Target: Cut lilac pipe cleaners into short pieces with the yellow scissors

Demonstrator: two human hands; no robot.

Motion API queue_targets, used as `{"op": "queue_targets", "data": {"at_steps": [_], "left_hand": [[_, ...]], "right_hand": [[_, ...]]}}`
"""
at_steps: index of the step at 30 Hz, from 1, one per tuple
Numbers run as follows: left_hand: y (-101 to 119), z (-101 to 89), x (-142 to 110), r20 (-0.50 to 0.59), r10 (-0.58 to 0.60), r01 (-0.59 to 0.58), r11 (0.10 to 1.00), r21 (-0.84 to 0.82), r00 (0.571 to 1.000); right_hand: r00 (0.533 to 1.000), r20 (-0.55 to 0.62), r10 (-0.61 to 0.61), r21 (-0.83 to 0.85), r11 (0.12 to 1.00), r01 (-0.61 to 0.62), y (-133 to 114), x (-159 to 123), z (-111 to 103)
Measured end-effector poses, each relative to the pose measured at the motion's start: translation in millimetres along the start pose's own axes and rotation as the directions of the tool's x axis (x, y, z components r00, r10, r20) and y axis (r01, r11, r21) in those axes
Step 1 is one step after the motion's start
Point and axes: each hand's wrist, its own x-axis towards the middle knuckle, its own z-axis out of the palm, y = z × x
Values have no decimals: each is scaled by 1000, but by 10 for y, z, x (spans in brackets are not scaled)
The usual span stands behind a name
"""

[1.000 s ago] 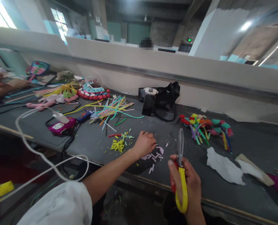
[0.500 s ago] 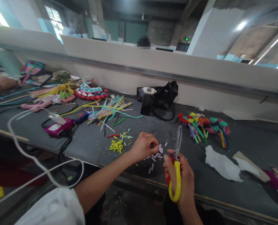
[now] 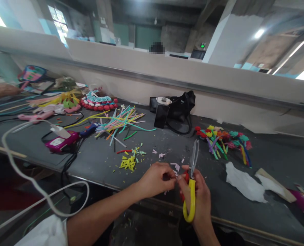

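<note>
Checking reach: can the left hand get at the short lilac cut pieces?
Likely yes: the left hand is close beside the short lilac cut pieces, and the yellow-and-red-handled scissors are to the picture's right, not between.

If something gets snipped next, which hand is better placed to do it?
Probably the right hand: it holds the metal-bladed scissors with yellow and red handles, blades pointing forward. The left hand holds no scissors.

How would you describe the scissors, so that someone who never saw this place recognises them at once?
Start at the long dark table and follow its near edge to the person's right hand. The scissors are in it, blades pointing away from the person. Unlike the lilac bits and the white sheet nearby, they have metal blades, one yellow handle and one red.
</note>
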Motion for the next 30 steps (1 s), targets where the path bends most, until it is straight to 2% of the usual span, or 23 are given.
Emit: {"op": "queue_targets", "data": {"at_steps": [4,8,12,16,19,24,26,30], "left_hand": [[-14,30,-40,54,-102,106,991,-85,993],[24,44,-73,85,-172,185,965,-186,981],[65,-2,-56,-18,-113,109,985,-135,993],[52,-1,-48,8,-13,13,996,-86,1000],[58,38,-74,-13,-24,23,998,-54,1000],[117,62,-121,-36,-126,121,985,-124,991],[119,42,-115,4,-184,181,962,-203,983],[62,-5,-68,203,-270,333,844,-421,941]], "right_hand": [[989,-94,-111,-55,993,106,-12,-33,10],[982,-130,-136,-83,989,126,-10,-58,1],[987,-92,-134,-39,991,131,-13,-44,0],[976,-100,-193,-115,977,182,-26,-38,18],[962,-131,-240,-124,967,225,-21,-66,44],[960,-130,-249,-84,967,240,15,-130,77],[960,-134,-247,-85,968,238,19,-132,75],[954,-92,-284,-119,955,273,26,-101,62]]}}
